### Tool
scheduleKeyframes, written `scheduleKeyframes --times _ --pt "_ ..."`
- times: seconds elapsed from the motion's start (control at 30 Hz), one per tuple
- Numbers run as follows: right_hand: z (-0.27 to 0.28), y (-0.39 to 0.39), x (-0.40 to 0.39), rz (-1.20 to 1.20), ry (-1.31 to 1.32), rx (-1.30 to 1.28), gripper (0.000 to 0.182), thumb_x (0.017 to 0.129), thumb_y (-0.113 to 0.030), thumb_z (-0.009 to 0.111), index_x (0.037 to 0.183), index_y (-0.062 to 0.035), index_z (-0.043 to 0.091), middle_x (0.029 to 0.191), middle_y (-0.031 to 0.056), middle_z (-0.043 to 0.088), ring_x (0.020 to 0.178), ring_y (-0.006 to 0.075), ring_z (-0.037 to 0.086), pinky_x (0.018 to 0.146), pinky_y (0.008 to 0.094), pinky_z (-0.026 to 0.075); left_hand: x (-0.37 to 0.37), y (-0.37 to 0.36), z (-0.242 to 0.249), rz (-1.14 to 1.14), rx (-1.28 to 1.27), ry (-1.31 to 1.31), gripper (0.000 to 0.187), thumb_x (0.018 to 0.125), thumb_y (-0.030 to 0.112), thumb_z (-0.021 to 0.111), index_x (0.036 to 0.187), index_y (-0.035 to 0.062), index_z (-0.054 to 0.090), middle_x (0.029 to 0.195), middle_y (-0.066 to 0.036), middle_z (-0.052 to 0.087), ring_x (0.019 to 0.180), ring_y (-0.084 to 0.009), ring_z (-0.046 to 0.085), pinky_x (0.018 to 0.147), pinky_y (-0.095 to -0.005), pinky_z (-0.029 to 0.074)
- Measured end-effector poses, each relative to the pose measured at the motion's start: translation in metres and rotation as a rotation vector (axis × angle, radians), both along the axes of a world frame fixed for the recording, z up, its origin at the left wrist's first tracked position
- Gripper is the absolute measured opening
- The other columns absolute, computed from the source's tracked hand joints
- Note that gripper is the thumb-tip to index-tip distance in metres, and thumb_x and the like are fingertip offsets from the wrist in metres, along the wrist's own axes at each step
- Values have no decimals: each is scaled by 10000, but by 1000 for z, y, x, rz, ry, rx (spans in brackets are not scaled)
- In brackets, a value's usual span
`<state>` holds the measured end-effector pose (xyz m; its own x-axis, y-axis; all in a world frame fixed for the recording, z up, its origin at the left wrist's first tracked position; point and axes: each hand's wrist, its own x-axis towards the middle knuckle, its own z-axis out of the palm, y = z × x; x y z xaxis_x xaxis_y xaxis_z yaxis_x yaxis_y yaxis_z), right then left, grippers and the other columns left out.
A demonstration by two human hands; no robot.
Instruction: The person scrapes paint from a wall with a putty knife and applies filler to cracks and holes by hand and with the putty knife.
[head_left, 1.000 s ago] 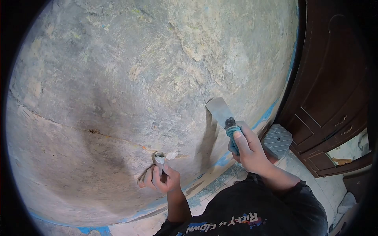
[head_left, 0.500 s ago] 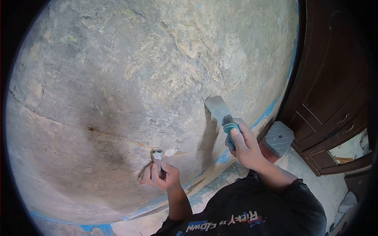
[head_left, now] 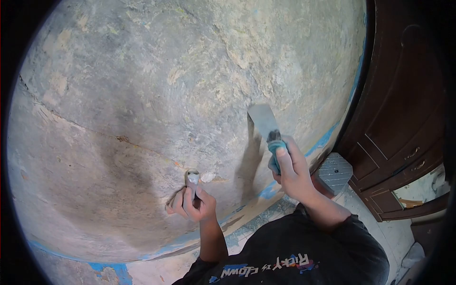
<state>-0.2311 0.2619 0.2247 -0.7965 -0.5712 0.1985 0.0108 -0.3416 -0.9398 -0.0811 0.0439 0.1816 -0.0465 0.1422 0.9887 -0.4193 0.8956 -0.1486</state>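
Observation:
My right hand [head_left: 293, 168] is wrapped round the teal handle of a putty knife [head_left: 262, 120], thumb along the handle. The wide metal blade points up and left, its front edge close over the rough grey wall [head_left: 142, 85], on which it casts a shadow. Lower left, my left hand [head_left: 195, 203] pinches a small greyish tool [head_left: 192, 179] with a rounded end and white filler on it. That end is right at a thin crack in the wall, beside a white patch [head_left: 208, 177]. Exactly what kind of tool it is, I cannot tell.
A dark brown wooden cabinet [head_left: 394, 109] with metal handles stands at the right. Near its foot is a grey-topped stool [head_left: 335, 172]. Blue paint [head_left: 323, 139] remains along the wall's lower and right edges. Pale floor tiles [head_left: 368, 213] show below.
The whole view has shifted and turned slightly, so the wall, cabinet and stool sit differently in it. Both hands keep their grips, with the tools near the same wall spots.

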Motion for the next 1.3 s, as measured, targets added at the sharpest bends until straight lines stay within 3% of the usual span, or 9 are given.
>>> scheduleKeyframes --times 0.17,0.27,0.47,1.3 --pt "-19 -10 0 -121 131 4 284 1090 -231 440 1292 -59 540 752 -24 477 610 35 435 537 227 371 1 -3 -1 -3 -1 -4 184 914 121 713 1039 4 647 1010 -135 607 946 -303 516 804 -457 390" --pt "-32 -6 4 -119 66 -3 277 1089 -220 439 1280 -50 548 752 -19 485 609 38 437 537 227 371 3 -6 -1 25 -31 -28 178 909 112 718 1046 19 652 1013 -117 602 952 -295 510 806 -443 385" --pt "2 -2 -12 -92 18 -28 284 1088 -230 450 1274 -39 547 767 -19 489 593 39 431 524 226 369 0 1 2 -26 1 -8 194 893 79 734 1066 37 656 1004 -89 582 978 -281 484 817 -419 371" --pt "-1 -4 -11 -142 134 10 288 1096 -249 446 1270 -37 531 783 -24 486 601 36 445 525 218 374 3 1 3 -5 3 -15 209 861 130 764 1037 74 664 970 -59 621 886 -222 543 860 -455 319"
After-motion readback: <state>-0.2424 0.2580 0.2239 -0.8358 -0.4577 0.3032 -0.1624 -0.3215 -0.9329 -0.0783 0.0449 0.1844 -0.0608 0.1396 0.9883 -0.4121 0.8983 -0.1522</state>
